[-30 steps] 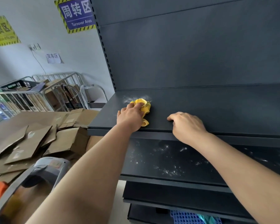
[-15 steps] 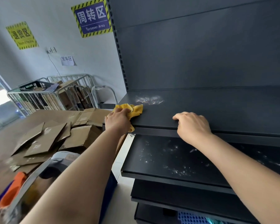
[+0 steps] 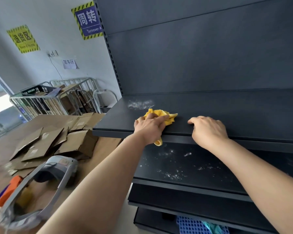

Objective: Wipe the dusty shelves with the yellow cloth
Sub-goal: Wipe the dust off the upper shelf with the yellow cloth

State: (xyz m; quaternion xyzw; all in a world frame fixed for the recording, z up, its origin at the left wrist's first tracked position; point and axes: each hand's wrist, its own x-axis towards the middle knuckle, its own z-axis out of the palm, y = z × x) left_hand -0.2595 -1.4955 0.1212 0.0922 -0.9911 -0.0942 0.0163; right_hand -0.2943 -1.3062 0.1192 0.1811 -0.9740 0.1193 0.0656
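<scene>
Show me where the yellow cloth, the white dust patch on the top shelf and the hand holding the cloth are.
yellow cloth (image 3: 166,115): head view, bunched folds beyond the fingers.
white dust patch (image 3: 139,105): head view, its middle.
left hand (image 3: 149,128): head view, back of the hand.

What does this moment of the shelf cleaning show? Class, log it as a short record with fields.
Left hand: left hand presses the yellow cloth on the upper shelf
Right hand: right hand curled, resting on the shelf's front edge, holding nothing
Dust, upper shelf: white patch just behind the cloth
Dust, lower shelf: white specks scattered on the lower shelf
Floor: flattened cardboard boxes
</scene>
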